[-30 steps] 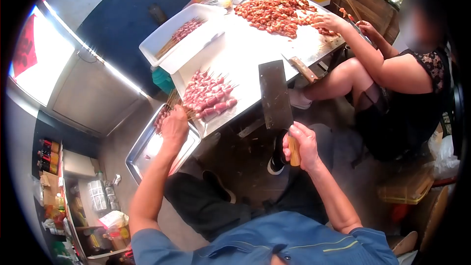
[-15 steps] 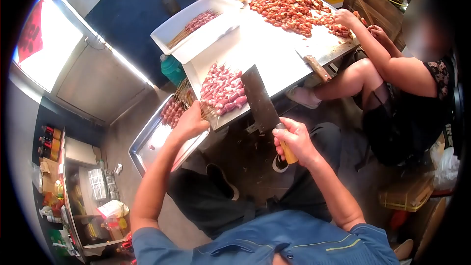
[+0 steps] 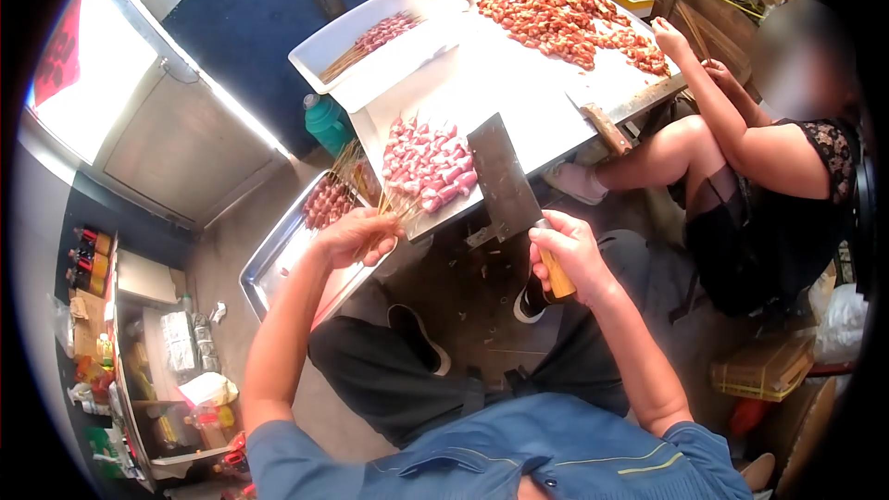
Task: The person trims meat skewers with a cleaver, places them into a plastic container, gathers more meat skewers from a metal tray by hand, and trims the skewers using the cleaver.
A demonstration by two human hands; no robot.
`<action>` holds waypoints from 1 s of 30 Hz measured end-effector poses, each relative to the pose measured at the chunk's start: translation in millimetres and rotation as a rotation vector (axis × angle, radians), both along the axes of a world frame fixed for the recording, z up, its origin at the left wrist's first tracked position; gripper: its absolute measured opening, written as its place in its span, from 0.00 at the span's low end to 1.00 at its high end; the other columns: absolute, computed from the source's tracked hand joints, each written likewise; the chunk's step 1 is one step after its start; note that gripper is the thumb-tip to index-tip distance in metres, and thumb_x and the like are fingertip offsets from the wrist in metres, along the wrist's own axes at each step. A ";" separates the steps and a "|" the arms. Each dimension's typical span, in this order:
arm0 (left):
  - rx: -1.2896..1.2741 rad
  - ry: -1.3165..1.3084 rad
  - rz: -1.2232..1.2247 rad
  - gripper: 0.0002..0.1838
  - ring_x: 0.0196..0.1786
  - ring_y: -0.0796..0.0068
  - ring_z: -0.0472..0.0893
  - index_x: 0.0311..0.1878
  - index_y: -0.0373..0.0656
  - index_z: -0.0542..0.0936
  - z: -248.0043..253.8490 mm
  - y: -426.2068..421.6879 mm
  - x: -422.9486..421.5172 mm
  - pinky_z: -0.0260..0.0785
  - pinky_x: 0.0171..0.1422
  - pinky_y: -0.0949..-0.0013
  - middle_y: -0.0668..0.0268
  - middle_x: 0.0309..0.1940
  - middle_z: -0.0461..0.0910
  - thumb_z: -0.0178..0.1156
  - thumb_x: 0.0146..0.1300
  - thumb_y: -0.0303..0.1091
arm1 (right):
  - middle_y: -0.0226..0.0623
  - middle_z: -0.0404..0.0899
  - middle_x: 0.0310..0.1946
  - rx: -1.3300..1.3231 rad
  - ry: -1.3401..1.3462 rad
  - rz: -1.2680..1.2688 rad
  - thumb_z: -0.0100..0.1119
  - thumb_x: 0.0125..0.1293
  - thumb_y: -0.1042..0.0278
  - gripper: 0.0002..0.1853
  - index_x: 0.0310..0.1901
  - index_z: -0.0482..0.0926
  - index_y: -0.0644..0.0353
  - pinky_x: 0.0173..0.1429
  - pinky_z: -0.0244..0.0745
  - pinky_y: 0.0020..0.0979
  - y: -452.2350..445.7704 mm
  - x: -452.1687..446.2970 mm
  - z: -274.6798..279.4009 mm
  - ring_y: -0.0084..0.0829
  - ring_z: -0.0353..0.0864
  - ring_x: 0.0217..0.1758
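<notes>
Left hand [image 3: 359,235] at stick ends of meat skewers [image 3: 428,165] on white table [image 3: 500,83] | right hand [image 3: 569,257] grips cleaver [image 3: 503,176] by wooden handle, blade up | seated co-worker [image 3: 759,157] beside heaped meat pieces [image 3: 565,20]

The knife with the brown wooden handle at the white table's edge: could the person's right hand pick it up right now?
Probably not as things stand: the right hand grips a dark, broad-bladed cleaver by its yellow wooden handle. The brown-handled knife itself looks uncovered and fairly near.
</notes>
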State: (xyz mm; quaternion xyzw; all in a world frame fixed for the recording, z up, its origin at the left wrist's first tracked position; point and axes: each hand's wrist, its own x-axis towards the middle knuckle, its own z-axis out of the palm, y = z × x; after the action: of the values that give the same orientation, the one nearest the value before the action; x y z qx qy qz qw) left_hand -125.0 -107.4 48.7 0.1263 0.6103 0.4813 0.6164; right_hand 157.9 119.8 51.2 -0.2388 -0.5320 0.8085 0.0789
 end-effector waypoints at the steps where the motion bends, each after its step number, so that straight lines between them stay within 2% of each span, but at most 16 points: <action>1: -0.006 -0.018 0.052 0.14 0.12 0.82 0.68 0.44 0.38 0.77 -3.7 0.7 8.4 0.58 0.15 0.80 0.68 0.20 0.75 0.56 0.72 0.41 | 0.30 0.75 0.22 0.004 -0.001 0.000 0.58 0.68 0.67 0.09 0.44 0.76 0.62 0.20 0.72 0.24 1.1 -0.1 1.8 0.21 0.75 0.19; 2: 0.016 -0.104 0.115 0.13 0.11 0.86 0.60 0.44 0.39 0.77 -5.6 0.1 16.1 0.50 0.14 0.80 0.70 0.20 0.74 0.56 0.73 0.41 | 0.30 0.75 0.22 0.002 -0.006 -0.010 0.58 0.68 0.67 0.09 0.44 0.76 0.62 0.20 0.72 0.24 2.0 0.3 4.0 0.21 0.75 0.19; 5: 0.054 -0.186 0.179 0.11 0.11 0.89 0.56 0.44 0.40 0.77 2.0 5.4 49.8 0.46 0.15 0.80 0.72 0.21 0.74 0.53 0.75 0.39 | 0.30 0.75 0.22 0.018 -0.019 -0.016 0.58 0.68 0.67 0.08 0.44 0.76 0.61 0.20 0.72 0.24 7.3 1.6 7.1 0.21 0.75 0.19; 9: 0.051 -0.214 0.346 0.11 0.13 0.87 0.55 0.44 0.41 0.75 -3.7 24.2 96.2 0.47 0.16 0.79 0.75 0.19 0.67 0.52 0.75 0.40 | 0.30 0.75 0.22 0.072 -0.012 -0.004 0.58 0.68 0.67 0.08 0.44 0.77 0.61 0.20 0.72 0.24 18.0 6.6 5.5 0.20 0.74 0.18; 14: 0.096 -0.227 0.434 0.10 0.12 0.86 0.55 0.44 0.40 0.75 -16.3 44.4 120.4 0.47 0.16 0.78 0.74 0.20 0.68 0.52 0.75 0.38 | 0.30 0.75 0.22 0.155 -0.040 -0.020 0.58 0.68 0.68 0.08 0.45 0.77 0.61 0.19 0.71 0.24 31.8 7.6 22.9 0.20 0.74 0.17; 18: 0.086 -0.209 0.464 0.08 0.12 0.86 0.55 0.43 0.41 0.76 -21.8 53.7 120.4 0.47 0.16 0.78 0.74 0.19 0.69 0.53 0.74 0.35 | 0.32 0.76 0.22 0.292 -0.057 -0.076 0.58 0.68 0.67 0.14 0.51 0.76 0.65 0.18 0.70 0.23 43.1 -0.7 39.9 0.21 0.74 0.17; 21: 0.098 -0.218 0.477 0.06 0.11 0.85 0.55 0.42 0.41 0.76 -22.2 59.0 121.8 0.47 0.15 0.77 0.73 0.19 0.70 0.55 0.72 0.33 | 0.33 0.75 0.23 0.373 -0.028 -0.122 0.56 0.70 0.63 0.23 0.60 0.70 0.72 0.18 0.70 0.24 51.3 -13.4 61.1 0.22 0.74 0.18; 24: 0.108 -0.235 0.483 0.05 0.11 0.85 0.56 0.41 0.41 0.76 -16.7 61.2 121.8 0.47 0.15 0.77 0.71 0.20 0.71 0.56 0.71 0.32 | 0.33 0.75 0.23 0.419 -0.010 -0.138 0.55 0.70 0.61 0.25 0.63 0.69 0.70 0.19 0.71 0.24 53.4 -31.2 68.7 0.21 0.74 0.18; 26: 0.120 -0.242 0.470 0.04 0.11 0.85 0.56 0.41 0.41 0.76 -12.0 63.5 121.0 0.47 0.15 0.77 0.71 0.20 0.72 0.56 0.70 0.31 | 0.33 0.75 0.23 0.437 -0.063 -0.057 0.55 0.70 0.61 0.19 0.53 0.74 0.68 0.20 0.71 0.24 53.4 -35.8 62.1 0.21 0.74 0.18; 28: 0.122 -0.261 0.489 0.04 0.11 0.85 0.58 0.43 0.41 0.76 -9.8 67.9 119.9 0.48 0.15 0.77 0.68 0.21 0.75 0.57 0.69 0.30 | 0.34 0.75 0.22 0.447 -0.212 0.149 0.56 0.68 0.63 0.11 0.35 0.72 0.63 0.19 0.71 0.25 50.6 -25.0 62.3 0.23 0.75 0.18; 30: 0.156 -0.278 0.497 0.03 0.11 0.84 0.59 0.41 0.41 0.75 -6.8 71.5 121.5 0.48 0.15 0.77 0.67 0.21 0.75 0.57 0.69 0.29 | 0.34 0.75 0.22 0.377 -0.217 0.168 0.56 0.68 0.63 0.12 0.40 0.74 0.65 0.19 0.71 0.26 51.4 -5.6 53.8 0.23 0.76 0.18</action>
State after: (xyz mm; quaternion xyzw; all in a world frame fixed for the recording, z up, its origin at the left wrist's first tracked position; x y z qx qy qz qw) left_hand -3.5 -35.9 41.9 -0.0470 0.4933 0.6756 0.5459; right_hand 152.3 171.1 105.0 -0.2602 -0.6969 0.6683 -0.0032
